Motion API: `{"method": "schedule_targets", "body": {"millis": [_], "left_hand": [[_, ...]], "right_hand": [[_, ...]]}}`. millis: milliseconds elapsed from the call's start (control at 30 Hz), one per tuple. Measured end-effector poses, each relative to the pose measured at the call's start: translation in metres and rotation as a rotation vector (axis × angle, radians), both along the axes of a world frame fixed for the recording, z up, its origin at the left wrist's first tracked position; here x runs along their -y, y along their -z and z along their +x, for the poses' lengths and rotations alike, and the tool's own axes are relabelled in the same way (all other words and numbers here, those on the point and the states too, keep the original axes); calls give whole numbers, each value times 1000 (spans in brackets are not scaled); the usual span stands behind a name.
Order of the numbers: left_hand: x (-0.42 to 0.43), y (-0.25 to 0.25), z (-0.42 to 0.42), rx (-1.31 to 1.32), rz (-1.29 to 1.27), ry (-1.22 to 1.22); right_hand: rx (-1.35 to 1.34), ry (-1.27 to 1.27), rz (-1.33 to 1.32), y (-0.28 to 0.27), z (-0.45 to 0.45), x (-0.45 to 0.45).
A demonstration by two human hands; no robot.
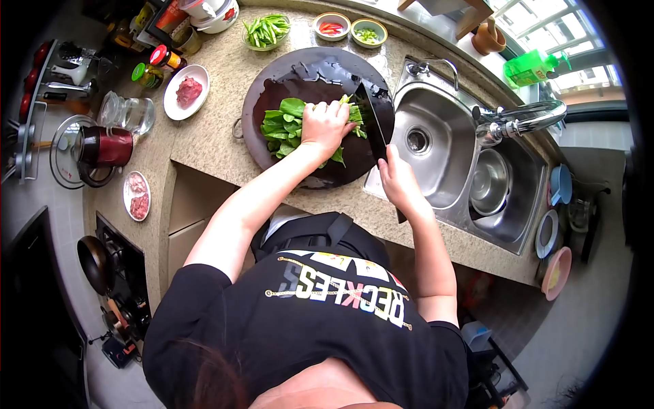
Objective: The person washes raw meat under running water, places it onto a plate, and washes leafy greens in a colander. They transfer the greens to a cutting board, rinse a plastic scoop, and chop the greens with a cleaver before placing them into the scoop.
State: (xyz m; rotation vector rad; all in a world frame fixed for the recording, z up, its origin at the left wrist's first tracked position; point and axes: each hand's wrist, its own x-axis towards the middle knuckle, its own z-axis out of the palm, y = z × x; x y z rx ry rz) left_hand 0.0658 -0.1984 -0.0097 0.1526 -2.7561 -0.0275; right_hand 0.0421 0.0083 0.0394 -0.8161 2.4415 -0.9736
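Observation:
My left hand (325, 126) presses down on a bunch of leafy greens (283, 128), its fingers closed around the stems. The greens lie on a round dark cutting board (272, 82) that is wet at the far side. In my right hand (399, 178) is a kitchen knife (372, 126) with a broad dark blade, gripped by the handle. The blade stands beside the stem ends, right of my left hand. Whether its edge touches the board I cannot tell.
A double sink (443, 136) with a faucet (524, 123) is at the right. Behind the board stand a bowl of cut green vegetables (266, 31), a bowl of red pieces (332, 27) and a bowl of green pieces (368, 33). Plates of raw meat (187, 93) are at the left.

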Motion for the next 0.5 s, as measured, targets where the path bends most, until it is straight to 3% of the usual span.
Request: {"method": "schedule_targets", "body": {"millis": [200, 500], "left_hand": [[3, 1, -3, -32, 33, 14], [4, 3, -5, 26, 36, -9]], "right_hand": [[20, -38, 78, -4, -10, 13], [-29, 67, 161, 42, -1, 38]]}}
